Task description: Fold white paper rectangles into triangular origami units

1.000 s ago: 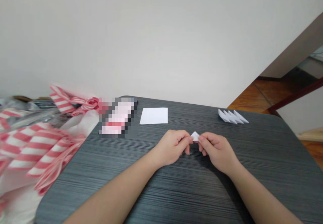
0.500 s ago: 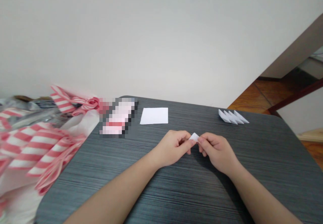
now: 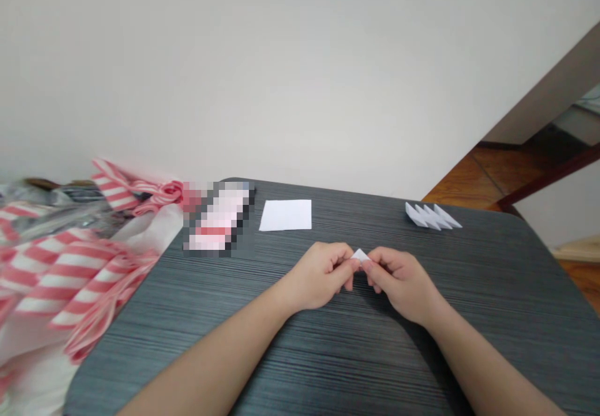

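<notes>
Fingers (image 3: 345,270) on both sides pinch folded white paper (image 3: 360,254)

Soft light brightens the wall (image 3: 300,79), shadow lies below the hands (image 3: 405,282), and striped cloth (image 3: 70,272) looks blurred

free tabletop (image 3: 356,219) between sheet (image 3: 285,215) and folded papers (image 3: 432,217)

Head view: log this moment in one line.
left hand: pinches folded paper; right hand: pinches same paper; flat white paper: on table; folded pieces: at right, untouched
</notes>
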A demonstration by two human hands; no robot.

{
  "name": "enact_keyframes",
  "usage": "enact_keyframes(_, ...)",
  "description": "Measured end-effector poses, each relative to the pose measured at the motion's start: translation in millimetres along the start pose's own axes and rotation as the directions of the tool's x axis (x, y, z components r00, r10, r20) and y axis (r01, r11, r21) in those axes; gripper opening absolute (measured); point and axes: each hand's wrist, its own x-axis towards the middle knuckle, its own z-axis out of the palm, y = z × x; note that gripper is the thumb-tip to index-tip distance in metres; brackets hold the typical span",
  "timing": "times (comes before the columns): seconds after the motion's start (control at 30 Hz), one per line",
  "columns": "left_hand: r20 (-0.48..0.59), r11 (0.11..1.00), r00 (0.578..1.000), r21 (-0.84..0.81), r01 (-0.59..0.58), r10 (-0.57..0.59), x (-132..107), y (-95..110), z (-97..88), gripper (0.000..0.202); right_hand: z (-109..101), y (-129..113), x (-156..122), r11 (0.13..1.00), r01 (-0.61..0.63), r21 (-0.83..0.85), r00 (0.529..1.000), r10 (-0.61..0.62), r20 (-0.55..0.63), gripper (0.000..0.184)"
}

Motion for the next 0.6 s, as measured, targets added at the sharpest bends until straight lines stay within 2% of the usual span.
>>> enact_keyframes(0.3, -0.020, 1.000, 1.000, 0.014, -0.003, 0.003, 0.4, -1.8, -1.3, 0.037, -0.3, 1.3, -0.5, 0.999, -0.032, 0.044, 0.999, 0.032, 0.002, 0.028)
enact_keyframes(0.6, -0.021, 0.999, 1.000, -0.032, -0.006, 0.005, 0.8, -3.7, 0.3, 0.035, -5.6, -2.1, -1.0, 1.000, 0.018, -0.008, 1.000, -0.019, -0.019, 0.029)
